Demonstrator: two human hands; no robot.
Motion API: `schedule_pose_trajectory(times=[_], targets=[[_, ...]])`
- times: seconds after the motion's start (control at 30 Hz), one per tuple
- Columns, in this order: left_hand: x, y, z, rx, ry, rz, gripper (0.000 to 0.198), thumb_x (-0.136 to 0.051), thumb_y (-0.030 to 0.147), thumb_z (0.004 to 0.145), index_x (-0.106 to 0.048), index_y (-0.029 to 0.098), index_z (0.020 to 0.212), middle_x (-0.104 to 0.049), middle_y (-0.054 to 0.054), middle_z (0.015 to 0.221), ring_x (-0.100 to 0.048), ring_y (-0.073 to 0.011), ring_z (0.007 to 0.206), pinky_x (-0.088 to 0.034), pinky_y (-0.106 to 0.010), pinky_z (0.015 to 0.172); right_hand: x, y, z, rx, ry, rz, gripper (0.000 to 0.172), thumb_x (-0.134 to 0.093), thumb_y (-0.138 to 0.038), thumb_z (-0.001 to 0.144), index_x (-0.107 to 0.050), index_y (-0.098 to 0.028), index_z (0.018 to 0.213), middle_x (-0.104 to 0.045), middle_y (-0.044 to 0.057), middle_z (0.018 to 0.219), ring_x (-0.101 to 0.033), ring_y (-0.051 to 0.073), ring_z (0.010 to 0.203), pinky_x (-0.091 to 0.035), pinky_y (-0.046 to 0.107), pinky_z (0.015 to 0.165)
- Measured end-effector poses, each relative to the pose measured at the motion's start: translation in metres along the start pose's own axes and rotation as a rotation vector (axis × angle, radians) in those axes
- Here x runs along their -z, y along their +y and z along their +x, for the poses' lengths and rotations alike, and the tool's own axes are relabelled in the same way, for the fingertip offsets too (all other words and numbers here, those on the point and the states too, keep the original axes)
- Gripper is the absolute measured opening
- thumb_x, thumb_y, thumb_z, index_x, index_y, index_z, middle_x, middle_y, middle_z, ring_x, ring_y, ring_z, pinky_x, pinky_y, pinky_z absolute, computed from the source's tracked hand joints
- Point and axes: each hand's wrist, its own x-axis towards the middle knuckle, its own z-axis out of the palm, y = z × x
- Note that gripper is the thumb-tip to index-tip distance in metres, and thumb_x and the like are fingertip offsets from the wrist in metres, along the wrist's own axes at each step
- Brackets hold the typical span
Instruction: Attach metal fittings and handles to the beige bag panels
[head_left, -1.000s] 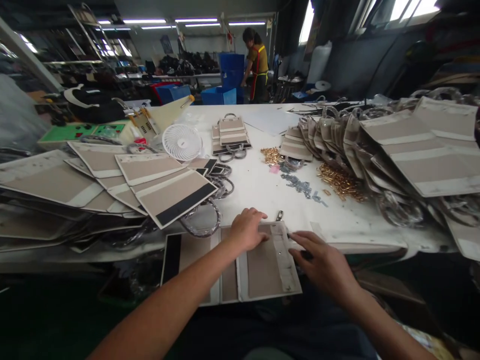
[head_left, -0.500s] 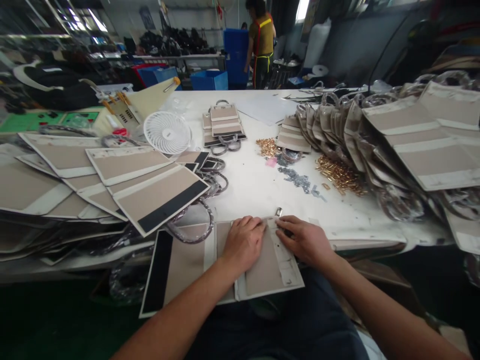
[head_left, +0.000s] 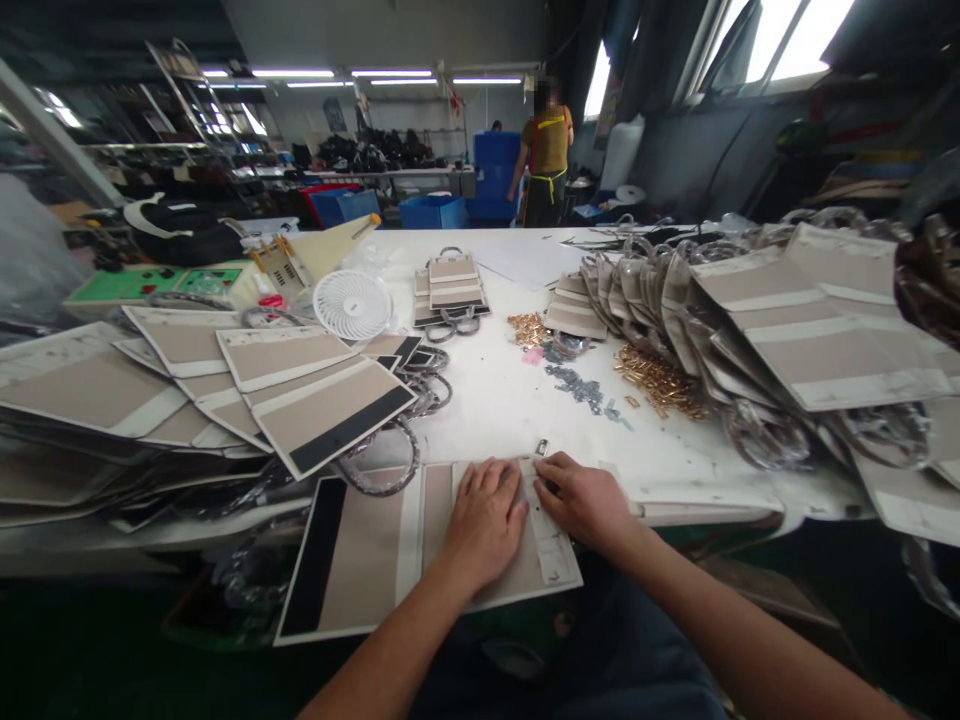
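Observation:
A beige bag panel [head_left: 367, 545] with pale strips and a black end band lies open in front of me, overhanging the table's near edge. My left hand [head_left: 487, 525] rests on it, palm down with the fingers stretched out. At the panel's upper right edge is my right hand [head_left: 589, 500], its fingers curled and pressed together beside the whitish strip [head_left: 553, 550]. Something dark shows between its thumb and fingers, too small to make out. Just beyond the fingertips, a small shiny metal piece [head_left: 541, 447] sits at the panel's top edge.
Stacked bag panels with wrapped handles lie left [head_left: 330, 410] and right [head_left: 810, 330]. Gold metal fittings [head_left: 660, 380] and grey metal plates [head_left: 581, 387] are scattered on the white table [head_left: 487, 400]. A white fan [head_left: 352, 304] stands back left. Another person [head_left: 550, 150] stands farther off.
The camera view has tilted upward, showing more of the room. My left hand lies flatter on the panel with its fingers more extended. The right hand stays at the panel's upper edge.

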Motion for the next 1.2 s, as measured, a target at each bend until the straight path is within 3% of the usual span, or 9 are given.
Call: schedule_pose_trajectory(times=[0.37, 0.53, 0.6, 0.7, 0.8, 0.9, 1.0, 1.2], targets=[[-0.006, -0.004, -0.001, -0.053, 0.06, 0.086, 0.047, -0.048, 0.032, 0.106, -0.051, 0.019, 0.151, -0.054, -0.013, 0.154, -0.044, -0.0312, 0.146, -0.028, -0.057, 0.128, 0.01, -0.015, 0.001, 0.056, -0.011, -0.07, 0.032, -0.051, -0.035, 0.103, -0.071, -0.025, 0.125, -0.075, 0.008, 0.119, -0.075, 0.025, 0.087, -0.05, 0.031, 0.07], [-0.002, -0.003, -0.002, -0.051, 0.046, 0.094, 0.048, -0.045, 0.033, 0.107, -0.051, 0.018, 0.152, -0.054, -0.013, 0.155, -0.044, -0.0313, 0.147, -0.027, -0.058, 0.128, 0.014, -0.015, 0.006, -0.009, 0.002, 0.0, 0.028, -0.056, -0.04, 0.101, -0.077, -0.035, 0.118, -0.078, 0.006, 0.116, -0.075, 0.023, 0.095, -0.053, 0.029, 0.08], [0.001, -0.005, -0.003, -0.036, 0.031, 0.063, 0.048, -0.047, 0.033, 0.106, -0.052, 0.018, 0.151, -0.053, -0.012, 0.156, -0.043, -0.0309, 0.148, -0.027, -0.057, 0.128, 0.019, 0.002, 0.011, -0.12, 0.021, 0.076, 0.026, -0.063, -0.047, 0.097, -0.08, -0.038, 0.115, -0.079, 0.002, 0.117, -0.074, 0.022, 0.104, -0.053, 0.027, 0.088], [0.005, -0.01, -0.005, -0.052, 0.025, -0.012, 0.048, -0.052, 0.036, 0.104, -0.054, 0.021, 0.15, -0.055, -0.01, 0.154, -0.044, -0.0298, 0.146, -0.029, -0.055, 0.128, 0.033, 0.05, 0.02, -0.344, 0.078, 0.048, 0.036, -0.061, -0.05, 0.095, -0.08, -0.034, 0.121, -0.077, 0.004, 0.126, -0.071, 0.026, 0.114, -0.053, 0.032, 0.094], [0.008, -0.016, -0.005, -0.078, 0.04, -0.064, 0.049, -0.058, 0.04, 0.101, -0.055, 0.024, 0.148, -0.057, -0.009, 0.151, -0.047, -0.03, 0.142, -0.032, -0.054, 0.125, 0.044, 0.105, 0.029, -0.551, 0.085, -0.056, 0.045, -0.06, -0.052, 0.093, -0.08, -0.026, 0.124, -0.076, 0.012, 0.126, -0.07, 0.034, 0.114, -0.053, 0.039, 0.089], [0.007, -0.018, -0.005, -0.067, 0.053, -0.091, 0.048, -0.061, 0.041, 0.1, -0.056, 0.025, 0.146, -0.058, -0.008, 0.15, -0.048, -0.0302, 0.14, -0.033, -0.054, 0.124, 0.041, 0.141, 0.036, -0.644, 0.039, -0.086, 0.045, -0.062, -0.053, 0.09, -0.083, -0.025, 0.119, -0.078, 0.015, 0.122, -0.072, 0.035, 0.109, -0.052, 0.038, 0.082], [0.004, -0.018, -0.005, -0.065, 0.06, -0.105, 0.048, -0.062, 0.042, 0.1, -0.056, 0.025, 0.145, -0.057, -0.007, 0.15, -0.047, -0.0294, 0.141, -0.031, -0.054, 0.125, 0.031, 0.153, 0.038, -0.688, 0.029, -0.09, 0.042, -0.06, -0.051, 0.09, -0.084, -0.028, 0.115, -0.078, 0.014, 0.12, -0.072, 0.034, 0.105, -0.051, 0.037, 0.077], [0.003, -0.016, -0.006, -0.052, 0.063, -0.108, 0.049, -0.061, 0.043, 0.1, -0.056, 0.026, 0.146, -0.056, -0.007, 0.151, -0.045, -0.0291, 0.142, -0.03, -0.054, 0.126, 0.026, 0.153, 0.048, -0.665, 0.024, -0.083, 0.038, -0.063, -0.044, 0.087, -0.084, -0.026, 0.113, -0.079, 0.014, 0.117, -0.072, 0.033, 0.104, -0.05, 0.036, 0.079]])
